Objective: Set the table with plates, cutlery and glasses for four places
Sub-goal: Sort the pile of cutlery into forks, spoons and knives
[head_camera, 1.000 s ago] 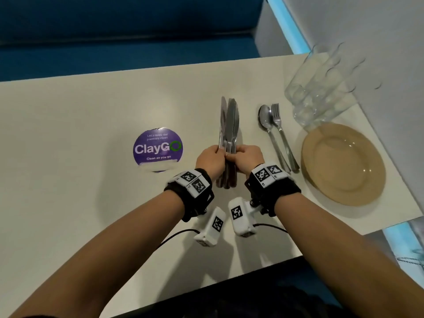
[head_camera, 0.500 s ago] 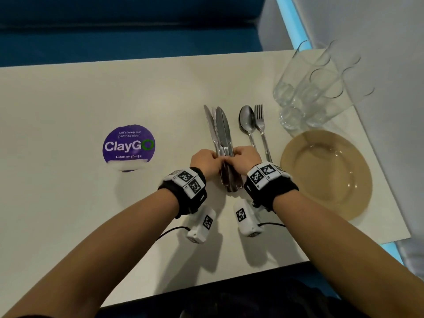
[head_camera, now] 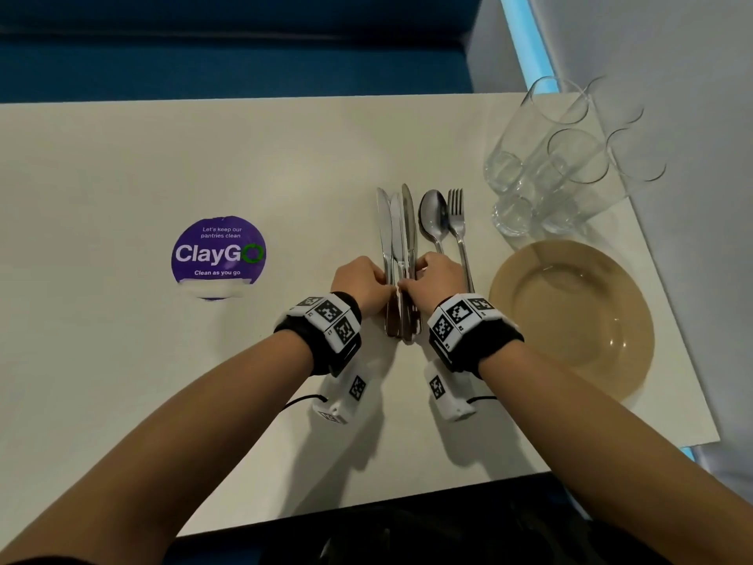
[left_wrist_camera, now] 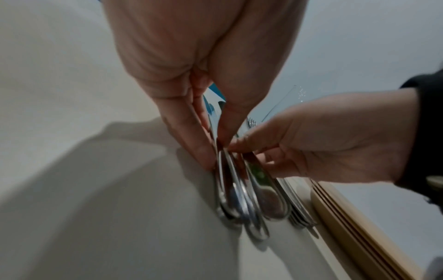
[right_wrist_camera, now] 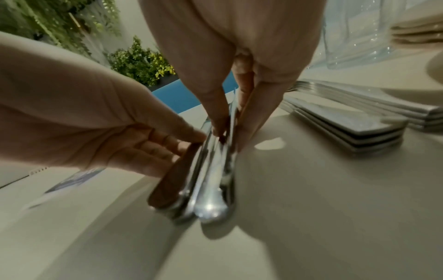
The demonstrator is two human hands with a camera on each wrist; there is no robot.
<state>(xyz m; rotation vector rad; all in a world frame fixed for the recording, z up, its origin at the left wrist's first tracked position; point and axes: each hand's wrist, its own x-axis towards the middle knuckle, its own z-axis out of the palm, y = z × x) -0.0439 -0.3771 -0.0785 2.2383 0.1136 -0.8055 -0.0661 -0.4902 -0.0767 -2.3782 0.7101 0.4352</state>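
Left hand (head_camera: 358,281) and right hand (head_camera: 434,279) both pinch the bundled steel table knives (head_camera: 397,234) between them; amber plate stack (head_camera: 570,316), clear glasses (head_camera: 550,165) right of hands, undistributed; no places set

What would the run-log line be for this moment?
stage: sorting cutlery | left hand: pinches knives | right hand: pinches knives | spoons, forks, plates, glasses: unplaced

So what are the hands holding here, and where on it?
Both hands, left hand and right hand, pinch the bundle of knives at the handles, blades pointing away.
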